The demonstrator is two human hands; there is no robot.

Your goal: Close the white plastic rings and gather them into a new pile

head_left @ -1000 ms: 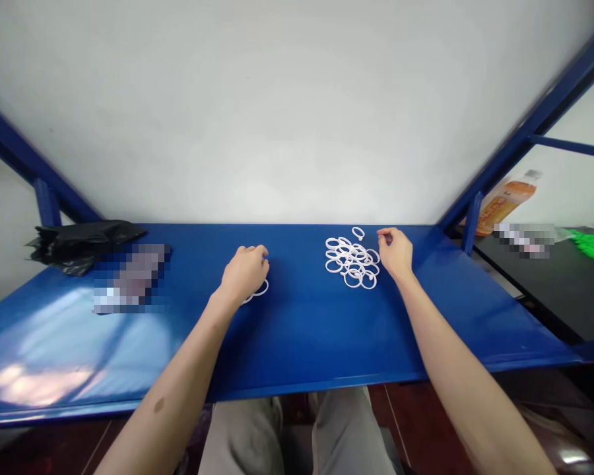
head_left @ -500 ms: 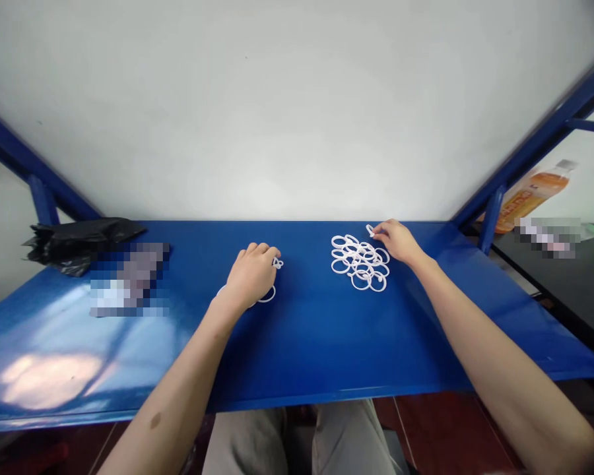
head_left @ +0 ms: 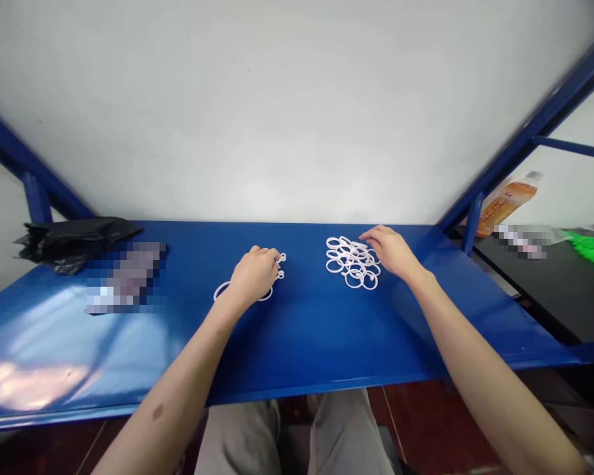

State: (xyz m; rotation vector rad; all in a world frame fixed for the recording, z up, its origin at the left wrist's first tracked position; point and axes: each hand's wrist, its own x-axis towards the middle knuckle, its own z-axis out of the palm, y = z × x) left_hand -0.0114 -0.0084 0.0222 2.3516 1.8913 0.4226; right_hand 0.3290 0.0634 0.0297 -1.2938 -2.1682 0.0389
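Note:
My left hand (head_left: 255, 274) is curled palm-down with its fingers closed on white plastic curtain rings; small eyelets poke out past the fingertips. Part of a white ring (head_left: 221, 289) shows on the table at the wrist side, and most of these rings are hidden under the hand. Across from it lies a loose, overlapping pile of several white curtain rings (head_left: 352, 282). My right hand (head_left: 392, 252) hovers at the pile's back right edge, fingers stretched toward the left and slightly apart, with no ring visible between them.
The blue table (head_left: 297, 343) meets a pale wall behind. On the left lie a black plastic bag (head_left: 79, 241) and a blurred-out packet (head_left: 129, 274). Blue metal braces (head_left: 472, 224) rise at both sides. Beyond the right one, an orange drink bottle (head_left: 505, 206) and green material (head_left: 591, 249) rest on a black surface.
My right hand held a ring up at the pile's back edge; now it has let go and the ring lies on the pile. More eyelets show by my left fingertips. The view has shifted slightly right.

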